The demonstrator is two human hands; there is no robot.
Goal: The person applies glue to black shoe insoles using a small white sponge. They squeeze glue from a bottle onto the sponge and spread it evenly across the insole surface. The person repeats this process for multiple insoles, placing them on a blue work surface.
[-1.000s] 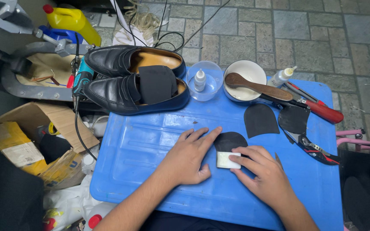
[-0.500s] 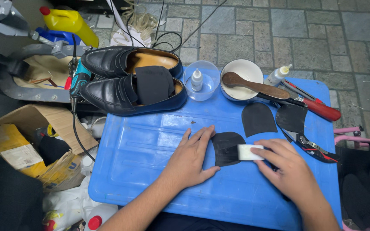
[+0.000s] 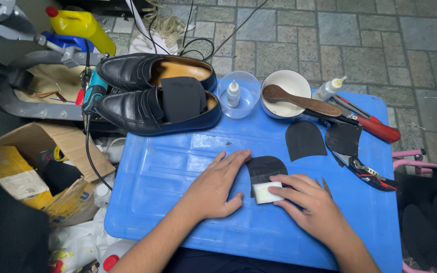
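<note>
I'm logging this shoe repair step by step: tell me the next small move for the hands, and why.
Probably draw the white block across the dark heel piece toward its rounded top. The right hand presses the block on the piece's lower edge, and the left hand lies flat beside it with fingertips on its edge, pinning it to the blue board. Most of the piece lies uncovered.

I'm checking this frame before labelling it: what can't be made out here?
- Head view: the part of the black heel piece under the white block is hidden by the block and the right hand.
- The left hand covers the blue board beneath it.
- What the white bowl contains is unclear; the wooden brush lies across it.
- The dark thing at the right edge is cut off.
</note>
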